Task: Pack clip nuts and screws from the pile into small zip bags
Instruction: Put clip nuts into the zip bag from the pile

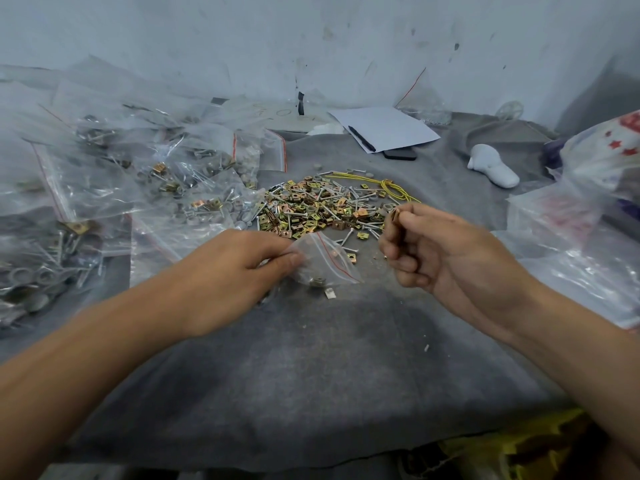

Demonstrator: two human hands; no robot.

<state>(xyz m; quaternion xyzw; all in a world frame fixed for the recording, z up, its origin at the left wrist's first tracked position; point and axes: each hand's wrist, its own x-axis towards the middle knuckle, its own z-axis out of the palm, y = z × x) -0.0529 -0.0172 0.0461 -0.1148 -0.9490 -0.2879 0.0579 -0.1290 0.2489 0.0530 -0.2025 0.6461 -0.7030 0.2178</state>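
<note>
- Clear plastic, a small zip bag is pinched at its left edge by the left hand at mid-frame, its red-striped mouth turned up and to the right.
- A few clip nuts are pinched by the right hand, other fingers curled, just right of and above the bag mouth.
- A short leftward, downward move into the mouth is judged to be needed; the right hand is nearer.
- The pile of clip nuts and screws lies just above both hands.
- Grey felt cloth covers the surface; filled bags are heaped at upper left, a sheet of paper with a pen upper right, against a scuffed pale wall.
</note>
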